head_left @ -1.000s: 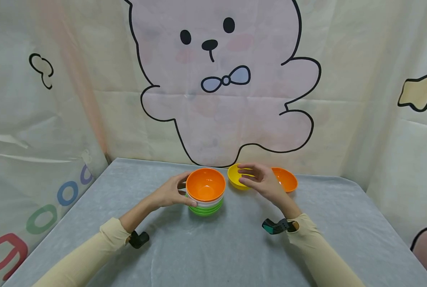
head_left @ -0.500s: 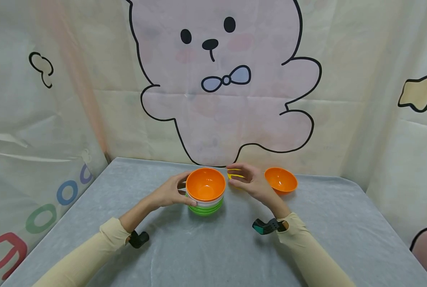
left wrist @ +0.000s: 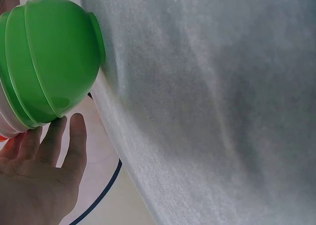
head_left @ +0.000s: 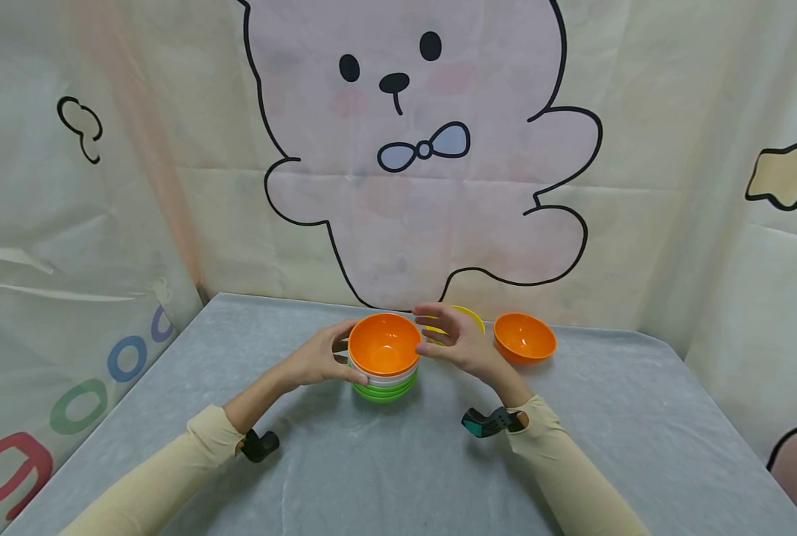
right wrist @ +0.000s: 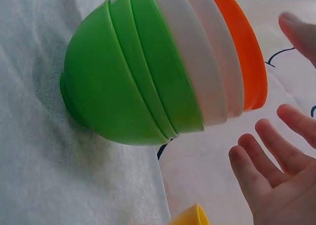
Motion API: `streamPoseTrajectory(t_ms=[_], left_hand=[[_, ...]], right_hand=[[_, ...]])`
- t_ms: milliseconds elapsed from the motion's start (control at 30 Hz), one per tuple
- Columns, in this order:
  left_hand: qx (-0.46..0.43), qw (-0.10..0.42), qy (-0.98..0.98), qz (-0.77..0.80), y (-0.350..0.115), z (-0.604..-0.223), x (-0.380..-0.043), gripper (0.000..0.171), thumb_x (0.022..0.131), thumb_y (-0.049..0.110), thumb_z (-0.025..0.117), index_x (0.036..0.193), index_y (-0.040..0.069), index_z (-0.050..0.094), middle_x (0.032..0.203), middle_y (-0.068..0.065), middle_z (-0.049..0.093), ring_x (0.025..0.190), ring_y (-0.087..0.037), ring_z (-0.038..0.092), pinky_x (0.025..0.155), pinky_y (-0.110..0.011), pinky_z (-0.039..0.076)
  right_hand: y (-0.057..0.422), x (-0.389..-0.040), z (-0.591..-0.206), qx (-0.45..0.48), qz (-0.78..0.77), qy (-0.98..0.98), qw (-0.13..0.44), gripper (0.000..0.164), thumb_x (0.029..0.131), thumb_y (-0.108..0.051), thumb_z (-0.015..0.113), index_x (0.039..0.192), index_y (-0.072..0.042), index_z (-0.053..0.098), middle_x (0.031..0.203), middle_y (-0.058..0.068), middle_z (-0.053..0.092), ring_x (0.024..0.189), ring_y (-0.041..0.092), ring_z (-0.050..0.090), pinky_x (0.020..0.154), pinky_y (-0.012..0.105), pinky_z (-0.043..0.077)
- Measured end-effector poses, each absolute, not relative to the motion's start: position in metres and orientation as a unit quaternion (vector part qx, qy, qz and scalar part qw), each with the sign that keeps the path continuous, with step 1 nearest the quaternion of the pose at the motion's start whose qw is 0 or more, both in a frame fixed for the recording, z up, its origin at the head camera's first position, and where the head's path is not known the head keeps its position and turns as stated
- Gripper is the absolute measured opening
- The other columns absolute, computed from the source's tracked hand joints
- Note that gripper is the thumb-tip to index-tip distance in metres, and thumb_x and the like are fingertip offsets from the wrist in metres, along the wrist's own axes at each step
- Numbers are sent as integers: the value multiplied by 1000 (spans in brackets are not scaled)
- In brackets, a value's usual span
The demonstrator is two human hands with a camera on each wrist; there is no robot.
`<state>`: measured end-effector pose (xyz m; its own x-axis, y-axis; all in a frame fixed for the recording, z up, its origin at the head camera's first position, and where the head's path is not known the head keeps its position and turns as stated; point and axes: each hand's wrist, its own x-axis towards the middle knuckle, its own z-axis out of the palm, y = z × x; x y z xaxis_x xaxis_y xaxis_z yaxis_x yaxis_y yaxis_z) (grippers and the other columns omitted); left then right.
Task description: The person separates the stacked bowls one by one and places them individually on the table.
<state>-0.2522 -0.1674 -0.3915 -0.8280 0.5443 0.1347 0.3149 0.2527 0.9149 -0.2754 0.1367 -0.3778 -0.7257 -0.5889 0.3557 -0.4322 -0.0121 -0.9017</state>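
Observation:
A stack of nested bowls [head_left: 381,397] stands upright on the cloth, green ones at the bottom, white ones [right wrist: 197,62] above, and an orange bowl [head_left: 385,344] on top. My left hand [head_left: 321,357] holds the stack from the left, thumb in front and fingers behind; in the left wrist view its fingertips touch the bowls' side. Beside the stack's right rim, my right hand [head_left: 457,341] is held up with fingers spread and nothing in them. The right wrist view shows a gap between those fingers [right wrist: 243,168] and the stack.
Behind my right hand is a yellow bowl [head_left: 477,318], partly hidden by it. Farther right sits a loose orange bowl [head_left: 524,339]. Grey cloth [head_left: 372,476] covers the table, and a printed curtain [head_left: 492,246] hangs behind its back edge.
My right hand has moved left, from in front of the yellow and loose orange bowls to the stack's right side. The loose orange bowl is now uncovered. My left hand and the stack stay put.

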Motion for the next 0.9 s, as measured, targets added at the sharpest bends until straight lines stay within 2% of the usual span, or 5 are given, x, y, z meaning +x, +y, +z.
streamPoseTrajectory(t_ms=[167, 333, 467, 800, 900], left_hand=[[277, 106, 783, 546, -167, -390, -251, 87, 81, 20, 90, 153, 11, 44, 147, -6, 51, 131, -32, 51, 98, -44, 52], [280, 103, 784, 544, -167, -389, -251, 85, 82, 21, 89, 153, 10, 44, 147, -7, 51, 131, -33, 51, 98, -46, 52], [279, 101, 789, 538, -167, -389, -250, 85, 81, 22, 90, 152, 12, 44, 146, -5, 52, 130, -31, 52, 98, -45, 52], [285, 101, 786, 539, -168, -389, -247, 85, 81, 21, 90, 152, 12, 44, 146, -4, 51, 130, -32, 51, 98, -46, 52], [286, 100, 786, 540, -168, -389, -246, 85, 82, 22, 89, 152, 10, 43, 146, -6, 51, 130, -33, 51, 98, -47, 52]], right_hand=[[132, -275, -377, -379, -598, 701, 88, 73, 88, -9, 82, 150, -3, 43, 152, 22, 42, 138, 35, 42, 111, 47, 38], [127, -273, -377, -391, -584, 703, 108, 81, 86, -6, 83, 154, -5, 38, 156, 17, 38, 141, 31, 39, 113, 49, 35], [123, -272, -379, -402, -569, 709, 108, 88, 85, -17, 86, 156, -6, 35, 157, 11, 37, 142, 30, 37, 113, 48, 36], [116, -273, -387, -403, -566, 710, 111, 96, 84, -21, 87, 156, 3, 29, 156, 12, 38, 139, 30, 41, 110, 42, 40], [113, -274, -389, -398, -564, 715, 113, 96, 83, -21, 88, 157, 0, 30, 155, 8, 40, 137, 27, 43, 109, 39, 41]])
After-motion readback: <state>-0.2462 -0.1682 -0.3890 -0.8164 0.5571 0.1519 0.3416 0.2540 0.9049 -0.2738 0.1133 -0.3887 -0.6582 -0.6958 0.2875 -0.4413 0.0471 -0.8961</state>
